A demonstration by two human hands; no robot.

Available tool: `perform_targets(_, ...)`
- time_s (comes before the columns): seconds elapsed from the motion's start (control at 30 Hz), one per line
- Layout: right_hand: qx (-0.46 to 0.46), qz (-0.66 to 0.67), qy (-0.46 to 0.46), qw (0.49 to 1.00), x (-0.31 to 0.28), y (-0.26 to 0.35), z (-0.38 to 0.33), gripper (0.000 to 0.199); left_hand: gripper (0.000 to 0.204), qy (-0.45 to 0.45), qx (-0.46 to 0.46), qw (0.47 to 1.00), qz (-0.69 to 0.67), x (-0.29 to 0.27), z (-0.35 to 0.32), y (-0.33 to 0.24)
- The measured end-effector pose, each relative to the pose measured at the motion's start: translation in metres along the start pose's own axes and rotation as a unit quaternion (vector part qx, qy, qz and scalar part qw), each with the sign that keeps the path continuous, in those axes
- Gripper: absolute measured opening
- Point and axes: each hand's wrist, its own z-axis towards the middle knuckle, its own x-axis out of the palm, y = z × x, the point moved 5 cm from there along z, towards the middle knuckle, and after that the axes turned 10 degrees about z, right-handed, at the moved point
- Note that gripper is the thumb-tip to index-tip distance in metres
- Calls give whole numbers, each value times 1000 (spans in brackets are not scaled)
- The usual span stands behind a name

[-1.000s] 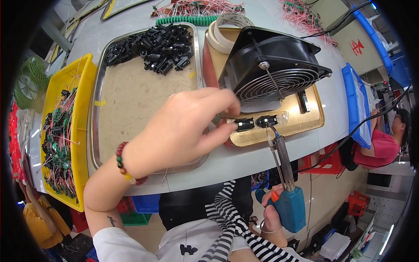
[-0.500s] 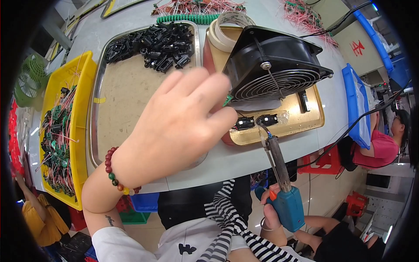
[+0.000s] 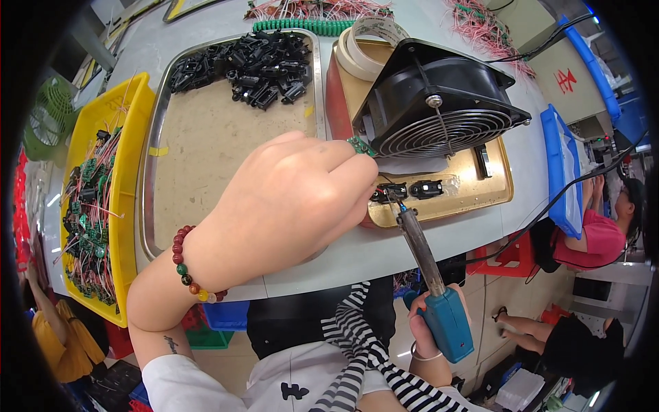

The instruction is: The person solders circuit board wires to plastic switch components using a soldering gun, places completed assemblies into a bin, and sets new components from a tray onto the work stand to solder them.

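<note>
Left hand: the left hand (image 3: 288,206) is curled over the front of the gold tray (image 3: 480,196), fingers pinched tight on a small green board (image 3: 361,145) near the fan
Right hand: the right hand (image 3: 429,340) is low by the lap, wrapped around the blue handle of the soldering iron (image 3: 420,250)
Iron tip: it touches a little black part (image 3: 382,195) on the gold tray, just beside the left fingertips
Burn risk: the hot tip is very close to the fingers, so one small slip may burn them
Part risk: a second black part (image 3: 427,189) lies near; a bump may knock it out of place
Fan: the black fan (image 3: 439,103) leans over the tray, and a poke may tip it
Behind: a metal tray (image 3: 226,137) with more black parts and a yellow bin (image 3: 127,172) of wires sit to the left
</note>
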Motion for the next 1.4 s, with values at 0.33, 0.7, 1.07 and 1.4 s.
perform_targets(0.33, -8, -17, 10, 1000, 1, 1, 0, 27, 12, 3, 4, 1000, 0, 3, -1, 1)
perform_targets(0.7, 3, -4, -1, 1000, 8, 8, 5, 18, 11, 9, 7, 1000, 4, 5, -2, 0)
perform_targets(1.07, 13, -11, 13, 1000, 9, 11, 6, 17, 11, 24, 12, 1000, 13, 8, -3, 1)
perform_targets(1.4, 16, 20, -13, 1000, 4, 11, 2, 22, 11, 28, 16, 999, 19, 9, -4, 1)
